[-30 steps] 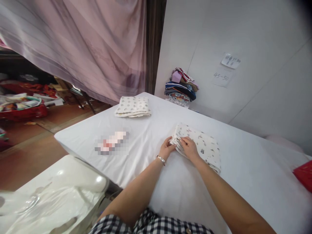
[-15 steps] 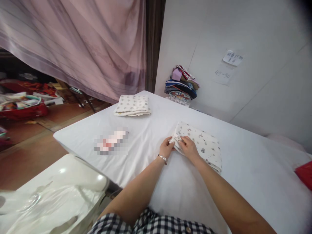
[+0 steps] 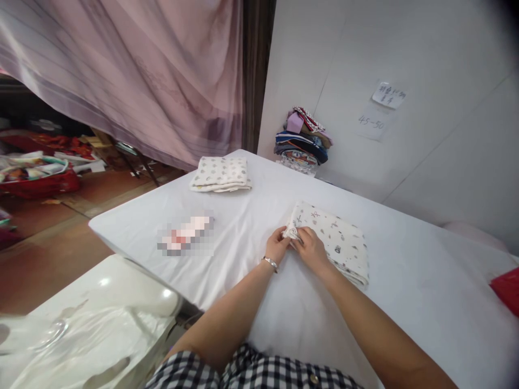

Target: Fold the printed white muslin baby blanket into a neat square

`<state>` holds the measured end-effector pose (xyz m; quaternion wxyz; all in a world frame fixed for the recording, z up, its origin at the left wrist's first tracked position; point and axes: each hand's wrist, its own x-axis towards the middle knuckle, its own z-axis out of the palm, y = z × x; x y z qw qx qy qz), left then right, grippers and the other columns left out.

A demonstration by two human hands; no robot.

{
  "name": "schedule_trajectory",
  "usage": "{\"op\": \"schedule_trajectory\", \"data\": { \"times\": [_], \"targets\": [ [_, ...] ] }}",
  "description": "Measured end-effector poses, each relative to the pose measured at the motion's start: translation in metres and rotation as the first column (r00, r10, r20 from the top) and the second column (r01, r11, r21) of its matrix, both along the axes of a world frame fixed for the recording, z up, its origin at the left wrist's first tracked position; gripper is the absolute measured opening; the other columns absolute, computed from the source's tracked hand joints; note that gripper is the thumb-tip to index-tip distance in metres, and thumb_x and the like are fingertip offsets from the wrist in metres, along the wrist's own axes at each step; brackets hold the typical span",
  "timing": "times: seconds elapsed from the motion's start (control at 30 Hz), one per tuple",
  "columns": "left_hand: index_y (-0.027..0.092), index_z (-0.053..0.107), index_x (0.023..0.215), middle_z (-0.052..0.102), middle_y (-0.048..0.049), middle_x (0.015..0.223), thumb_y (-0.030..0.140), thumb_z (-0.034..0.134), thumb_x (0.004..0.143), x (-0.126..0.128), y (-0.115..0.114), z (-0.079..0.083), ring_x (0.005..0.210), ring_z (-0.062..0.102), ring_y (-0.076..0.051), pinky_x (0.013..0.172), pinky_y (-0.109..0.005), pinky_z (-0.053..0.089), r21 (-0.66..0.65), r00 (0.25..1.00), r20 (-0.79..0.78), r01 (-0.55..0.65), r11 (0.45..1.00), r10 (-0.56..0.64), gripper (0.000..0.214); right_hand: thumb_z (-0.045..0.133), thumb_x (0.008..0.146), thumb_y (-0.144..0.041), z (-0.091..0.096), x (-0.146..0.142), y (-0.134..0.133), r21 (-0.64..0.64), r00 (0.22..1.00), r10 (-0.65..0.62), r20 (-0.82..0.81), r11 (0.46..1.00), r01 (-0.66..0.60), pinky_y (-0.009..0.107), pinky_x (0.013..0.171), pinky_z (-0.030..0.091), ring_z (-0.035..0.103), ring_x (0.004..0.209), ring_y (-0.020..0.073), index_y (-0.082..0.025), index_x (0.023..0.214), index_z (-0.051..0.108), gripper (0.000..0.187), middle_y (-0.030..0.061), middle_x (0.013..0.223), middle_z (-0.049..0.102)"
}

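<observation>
A folded white cloth (image 3: 343, 235) with small grey and dark prints lies on the white-covered table (image 3: 243, 232). My left hand (image 3: 277, 245), with a bracelet at the wrist, pinches the cloth's near left corner. At the same corner, my right hand (image 3: 312, 248) has its fingers closed on the fabric, close beside the left. Between the two hands the corner is bunched up, and the fingertips are partly hidden by it. Farther back on the left sits a second folded cloth (image 3: 222, 174), white with grey spots, untouched.
A blurred-out pinkish item (image 3: 186, 235) lies on the table's left part. A stack of folded clothes (image 3: 302, 140) stands against the wall at the back. A pink curtain (image 3: 162, 81) hangs at left. A cream-coloured surface (image 3: 101, 302) adjoins at lower left; something red (image 3: 506, 289) is at far right.
My right hand has shifted slightly left, closer to the left hand, and its fingers have curled further over the bunched corner. The cloth stays in place.
</observation>
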<state>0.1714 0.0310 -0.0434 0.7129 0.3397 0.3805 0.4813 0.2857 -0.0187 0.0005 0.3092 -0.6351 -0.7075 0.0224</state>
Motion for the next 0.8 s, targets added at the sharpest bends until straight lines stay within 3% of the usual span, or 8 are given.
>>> {"op": "schedule_trajectory", "data": {
  "times": [0.13, 0.23, 0.33, 0.4, 0.53, 0.6, 0.73, 0.8],
  "targets": [
    [0.017, 0.061, 0.097, 0.061, 0.0015, 0.072, 0.018, 0.073, 0.059, -0.001, 0.0, -0.002, 0.065, 0.056, -0.011, 0.061, -0.026, 0.053, 0.063, 0.999, -0.03, 0.019, 0.998, -0.017, 0.04, 0.048, 0.079, -0.037, -0.003, 0.017, 0.01, -0.07, 0.942, -0.113, -0.315, 0.993, 0.095, 0.027, 0.064, 0.042, 0.053, 0.07, 0.0167, -0.019, 0.083, 0.062, 0.024, 0.0035, 0.078, 0.061],
    [0.018, 0.062, 0.096, 0.061, 0.0011, 0.073, 0.02, 0.074, 0.059, -0.001, 0.0, -0.003, 0.065, 0.056, -0.011, 0.06, -0.025, 0.053, 0.061, 0.998, -0.059, 0.008, 0.998, -0.005, 0.039, 0.051, 0.076, -0.047, -0.004, 0.026, 0.012, -0.136, 0.785, -0.224, -0.578, 0.975, 0.178, 0.026, 0.058, 0.041, 0.052, 0.063, 0.0163, -0.016, 0.081, 0.061, 0.032, 0.0009, 0.065, 0.058],
    [0.018, 0.062, 0.096, 0.06, 0.0003, 0.074, 0.021, 0.073, 0.061, 0.0, 0.001, -0.002, 0.064, 0.055, -0.011, 0.059, -0.026, 0.053, 0.047, 0.996, -0.088, -0.005, 0.999, 0.009, 0.038, 0.053, 0.074, -0.048, -0.003, 0.026, 0.01, -0.172, 0.661, -0.221, -0.717, 0.975, 0.139, 0.025, 0.058, 0.042, 0.052, 0.064, 0.0157, -0.016, 0.085, 0.06, 0.035, 0.0003, 0.067, 0.058],
    [0.018, 0.062, 0.096, 0.058, 0.0003, 0.072, 0.022, 0.072, 0.062, 0.001, 0.002, -0.001, 0.064, 0.054, -0.011, 0.058, -0.027, 0.053, 0.038, 0.993, -0.114, -0.005, 0.999, 0.009, 0.036, 0.055, 0.073, -0.047, -0.003, 0.024, 0.009, -0.175, 0.668, -0.229, -0.708, 0.973, 0.148, 0.025, 0.058, 0.041, 0.05, 0.063, 0.0148, -0.016, 0.083, 0.06, 0.033, 0.0, 0.067, 0.057],
    [0.02, 0.063, 0.095, 0.057, 0.0007, 0.072, 0.021, 0.072, 0.061, 0.0, 0.001, 0.0, 0.063, 0.051, -0.011, 0.059, -0.026, 0.051, 0.034, 0.987, -0.158, -0.006, 0.999, 0.011, 0.035, 0.056, 0.071, -0.045, -0.005, 0.018, 0.01, -0.127, 0.786, -0.238, -0.571, 0.971, 0.202, 0.025, 0.06, 0.04, 0.048, 0.064, 0.0145, -0.016, 0.08, 0.062, 0.031, 0.0002, 0.067, 0.057],
    [0.021, 0.064, 0.095, 0.057, -0.0003, 0.079, 0.019, 0.072, 0.061, -0.002, 0.0, 0.002, 0.064, 0.051, -0.011, 0.063, -0.027, 0.051, 0.097, 0.971, -0.236, -0.009, 0.995, 0.032, 0.035, 0.055, 0.072, -0.045, -0.007, 0.017, 0.011, -0.099, 0.816, -0.223, -0.533, 0.975, 0.201, 0.025, 0.06, 0.04, 0.048, 0.064, 0.0145, -0.016, 0.08, 0.062, 0.031, 0.0004, 0.068, 0.057],
    [0.023, 0.065, 0.096, 0.054, -0.0047, 0.107, 0.015, 0.067, 0.064, -0.011, -0.004, 0.007, 0.07, 0.053, -0.012, 0.077, -0.029, 0.046, 0.391, 0.839, -0.51, 0.032, 0.92, 0.188, 0.033, 0.055, 0.073, -0.045, -0.006, 0.019, 0.011, -0.112, 0.79, -0.243, -0.563, 0.969, 0.218, 0.024, 0.058, 0.038, 0.047, 0.062, 0.014, -0.017, 0.08, 0.062, 0.03, -0.0003, 0.066, 0.056],
    [0.022, 0.063, 0.097, 0.05, -0.0064, 0.113, 0.019, 0.066, 0.066, -0.014, -0.005, 0.01, 0.069, 0.054, -0.013, 0.076, -0.03, 0.045, 0.434, 0.739, -0.632, 0.088, 0.897, 0.233, 0.032, 0.054, 0.074, -0.045, -0.004, 0.021, 0.011, -0.124, 0.766, -0.242, -0.595, 0.97, 0.21, 0.024, 0.057, 0.038, 0.048, 0.062, 0.0138, -0.017, 0.083, 0.062, 0.031, -0.0004, 0.067, 0.057]
  ]
}}
